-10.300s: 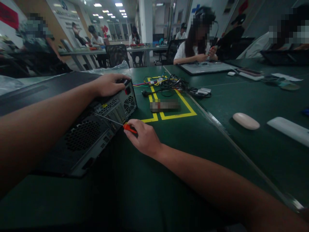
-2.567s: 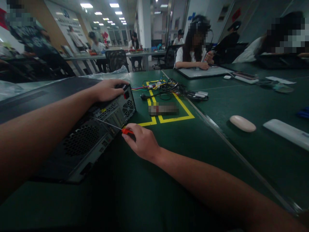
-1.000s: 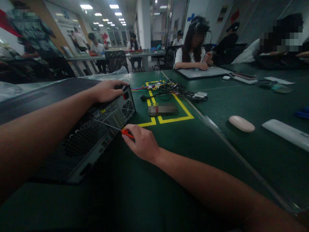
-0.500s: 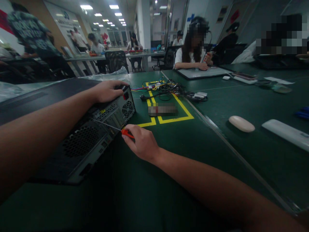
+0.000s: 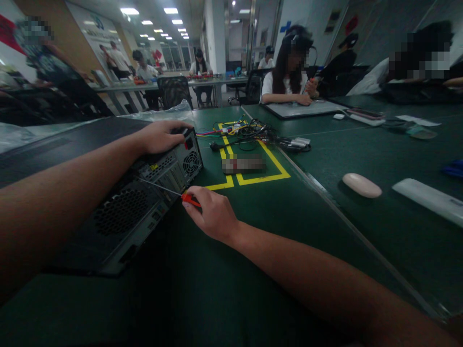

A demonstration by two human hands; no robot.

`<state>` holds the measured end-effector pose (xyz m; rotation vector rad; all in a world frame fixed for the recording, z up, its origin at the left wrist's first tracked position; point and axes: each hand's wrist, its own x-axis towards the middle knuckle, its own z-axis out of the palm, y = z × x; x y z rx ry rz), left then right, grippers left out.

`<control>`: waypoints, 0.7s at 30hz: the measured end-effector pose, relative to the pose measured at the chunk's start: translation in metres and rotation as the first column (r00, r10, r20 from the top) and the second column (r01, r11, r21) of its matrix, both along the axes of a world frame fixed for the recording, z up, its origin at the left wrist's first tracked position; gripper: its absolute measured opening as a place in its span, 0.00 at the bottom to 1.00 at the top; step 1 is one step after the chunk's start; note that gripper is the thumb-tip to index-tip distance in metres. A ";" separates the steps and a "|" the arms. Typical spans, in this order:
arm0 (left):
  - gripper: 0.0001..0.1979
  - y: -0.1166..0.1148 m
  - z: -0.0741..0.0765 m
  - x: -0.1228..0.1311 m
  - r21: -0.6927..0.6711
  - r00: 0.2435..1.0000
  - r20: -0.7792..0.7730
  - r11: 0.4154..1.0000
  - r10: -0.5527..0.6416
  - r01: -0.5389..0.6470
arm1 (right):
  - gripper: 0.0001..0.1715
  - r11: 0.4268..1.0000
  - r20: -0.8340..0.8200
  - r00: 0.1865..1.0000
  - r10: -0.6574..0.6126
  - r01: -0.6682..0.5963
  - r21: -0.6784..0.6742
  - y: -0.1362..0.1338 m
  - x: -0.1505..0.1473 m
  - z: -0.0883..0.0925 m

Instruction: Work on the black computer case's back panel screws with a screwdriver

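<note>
A black computer case lies at the left with its rear panel turned towards me. My left hand rests over the case's upper edge near the power supply end, thumb on the rear side and fingers curled over the top. In my right hand is a screwdriver with an orange-red handle, pinched between thumb and fingers. Its long thin shaft reaches left to the rear panel, close to the expansion slots. Whether the tip sits in a screw is too small to tell.
Behind the case lie tangled cables and a blurred-out item within yellow tape lines. To the right are a pale oval case and a long white object. A co-worker sits across the table.
Both hands, the screwdriver and the case look nearly the same as before. At the far left, a person in a patterned shirt has leaned lower.
</note>
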<state>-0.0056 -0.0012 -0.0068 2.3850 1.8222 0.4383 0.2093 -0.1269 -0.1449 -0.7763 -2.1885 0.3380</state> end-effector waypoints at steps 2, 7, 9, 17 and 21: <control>0.38 0.000 0.000 0.000 -0.002 1.000 0.000 1.000 0.001 -0.001 | 0.15 1.000 -0.005 1.000 -0.003 0.003 0.004 0.000 0.000 -0.001; 0.39 -0.001 0.001 0.002 -0.005 1.000 -0.006 1.000 -0.001 0.001 | 0.15 1.000 -0.009 1.000 -0.007 0.007 0.009 0.000 -0.001 -0.002; 0.39 -0.002 0.001 0.002 -0.005 1.000 -0.013 1.000 -0.005 0.005 | 0.15 1.000 -0.009 1.000 -0.010 0.010 0.009 0.000 -0.001 -0.002; 0.40 -0.008 0.004 0.005 -0.008 0.999 -0.043 0.999 -0.033 0.033 | 0.15 1.000 -0.004 1.000 -0.011 0.011 -0.010 -0.001 0.000 0.001; 0.40 -0.008 0.005 0.007 -0.024 0.999 -0.036 1.000 -0.014 0.013 | 0.16 1.000 -0.004 1.000 -0.016 0.016 -0.022 -0.001 0.000 0.001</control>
